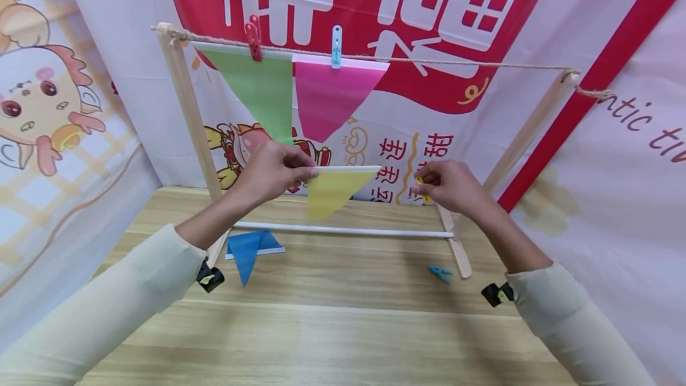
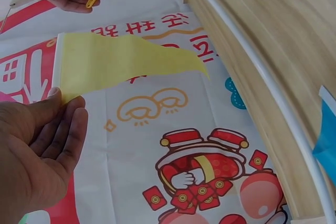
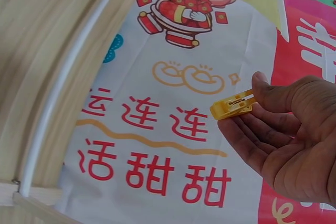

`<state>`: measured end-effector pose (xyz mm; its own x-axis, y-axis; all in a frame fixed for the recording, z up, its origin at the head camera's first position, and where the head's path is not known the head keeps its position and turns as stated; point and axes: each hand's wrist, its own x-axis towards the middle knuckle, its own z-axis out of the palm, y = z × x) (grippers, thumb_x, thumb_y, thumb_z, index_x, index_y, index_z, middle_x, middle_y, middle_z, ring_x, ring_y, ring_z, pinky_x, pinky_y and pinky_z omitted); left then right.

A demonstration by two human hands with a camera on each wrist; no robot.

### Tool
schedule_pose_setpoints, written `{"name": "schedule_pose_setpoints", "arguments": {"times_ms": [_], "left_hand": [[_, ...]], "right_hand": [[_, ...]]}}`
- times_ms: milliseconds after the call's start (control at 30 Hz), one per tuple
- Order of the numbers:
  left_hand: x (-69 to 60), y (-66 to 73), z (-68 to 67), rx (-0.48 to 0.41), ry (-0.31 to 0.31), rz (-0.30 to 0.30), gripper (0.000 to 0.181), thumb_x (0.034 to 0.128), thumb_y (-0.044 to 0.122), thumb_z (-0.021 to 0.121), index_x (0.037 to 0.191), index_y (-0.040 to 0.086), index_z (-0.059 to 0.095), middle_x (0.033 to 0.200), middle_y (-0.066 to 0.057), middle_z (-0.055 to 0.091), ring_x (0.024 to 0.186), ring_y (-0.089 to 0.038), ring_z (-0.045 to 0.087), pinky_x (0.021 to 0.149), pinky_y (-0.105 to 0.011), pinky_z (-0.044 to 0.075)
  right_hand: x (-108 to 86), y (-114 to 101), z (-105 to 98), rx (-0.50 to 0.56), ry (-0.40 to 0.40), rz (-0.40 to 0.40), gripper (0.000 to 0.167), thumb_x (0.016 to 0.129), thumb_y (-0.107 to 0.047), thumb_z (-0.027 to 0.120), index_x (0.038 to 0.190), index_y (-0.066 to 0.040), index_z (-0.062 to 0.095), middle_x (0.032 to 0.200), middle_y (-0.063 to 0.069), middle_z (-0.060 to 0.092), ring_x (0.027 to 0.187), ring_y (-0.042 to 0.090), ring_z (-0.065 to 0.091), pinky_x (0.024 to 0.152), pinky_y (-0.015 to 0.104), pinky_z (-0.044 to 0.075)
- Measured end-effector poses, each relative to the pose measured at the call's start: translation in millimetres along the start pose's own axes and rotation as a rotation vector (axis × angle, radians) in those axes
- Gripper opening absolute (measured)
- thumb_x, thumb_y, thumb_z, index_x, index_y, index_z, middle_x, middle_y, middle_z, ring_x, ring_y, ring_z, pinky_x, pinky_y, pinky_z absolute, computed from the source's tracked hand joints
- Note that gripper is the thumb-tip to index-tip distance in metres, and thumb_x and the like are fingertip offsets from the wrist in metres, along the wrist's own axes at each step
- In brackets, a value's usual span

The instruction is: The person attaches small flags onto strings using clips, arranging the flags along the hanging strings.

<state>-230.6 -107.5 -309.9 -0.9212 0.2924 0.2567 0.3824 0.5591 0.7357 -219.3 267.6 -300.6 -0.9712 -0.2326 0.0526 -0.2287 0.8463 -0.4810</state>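
My left hand (image 1: 276, 168) pinches a yellow triangular pennant (image 1: 340, 189) by one end of its white top edge, in front of the wooden frame and below the string. In the left wrist view the pennant (image 2: 121, 61) stretches away from the thumb and fingertips. Further right, my right hand (image 1: 452, 186) pinches a yellow clothespin (image 3: 231, 106) between thumb and fingers, apart from the pennant. Above, a green pennant (image 1: 262, 85) and a pink pennant (image 1: 337, 94) hang on the twine (image 1: 455, 64), with a red clothespin (image 1: 253, 37) and a light blue clothespin (image 1: 336, 46) on them.
Wooden posts (image 1: 184, 106) hold the twine at both sides, and a white rod (image 1: 343, 230) joins them low down. A blue pennant (image 1: 246, 255) lies folded on the table (image 1: 332, 338) at left. A teal clothespin (image 1: 440, 273) lies at right. Printed cloth hangs behind.
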Motion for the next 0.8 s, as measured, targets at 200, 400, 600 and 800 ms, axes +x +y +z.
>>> {"name": "schedule_pose_setpoints", "arguments": {"times_ms": [200, 400, 600, 800], "left_hand": [[5.7, 6.9, 0.0, -0.012, -0.010, -0.005, 0.014, 0.1026, 0.021, 0.087, 0.112, 0.010, 0.088, 0.102, -0.010, 0.085, 0.086, -0.027, 0.080, 0.073, -0.031, 0.065], [10.1, 14.0, 0.3, -0.025, -0.010, -0.029, 0.016, 0.1009, 0.024, 0.089, 0.110, 0.011, 0.088, 0.101, -0.011, 0.085, 0.086, -0.025, 0.080, 0.075, -0.032, 0.067], [14.3, 21.4, 0.9, -0.037, 0.025, -0.025, 0.014, 0.0999, 0.020, 0.089, 0.109, 0.009, 0.089, 0.099, -0.011, 0.086, 0.082, -0.024, 0.078, 0.074, -0.033, 0.067], [16.3, 27.5, -0.7, -0.045, 0.038, 0.016, 0.014, 0.1015, 0.015, 0.087, 0.111, 0.006, 0.088, 0.102, -0.013, 0.085, 0.087, -0.031, 0.079, 0.073, -0.029, 0.065]], "right_hand": [[0.3, -7, -9, 0.002, 0.003, 0.008, 0.035, 0.105, -0.022, 0.083, 0.133, -0.001, 0.078, 0.118, 0.019, 0.082, 0.100, 0.031, 0.075, 0.088, 0.040, 0.068], [-0.3, -11, -17, -0.016, 0.016, 0.011, 0.039, 0.104, -0.022, 0.084, 0.136, -0.001, 0.078, 0.121, 0.020, 0.081, 0.102, 0.033, 0.074, 0.090, 0.042, 0.068], [-1.3, -15, -23, -0.014, 0.025, 0.007, 0.038, 0.104, -0.022, 0.083, 0.136, -0.002, 0.077, 0.123, 0.019, 0.080, 0.104, 0.033, 0.074, 0.090, 0.042, 0.069], [-1.3, -19, -28, -0.013, 0.027, 0.014, 0.041, 0.105, -0.026, 0.083, 0.139, -0.003, 0.076, 0.124, 0.018, 0.080, 0.104, 0.032, 0.073, 0.088, 0.037, 0.067]]}}
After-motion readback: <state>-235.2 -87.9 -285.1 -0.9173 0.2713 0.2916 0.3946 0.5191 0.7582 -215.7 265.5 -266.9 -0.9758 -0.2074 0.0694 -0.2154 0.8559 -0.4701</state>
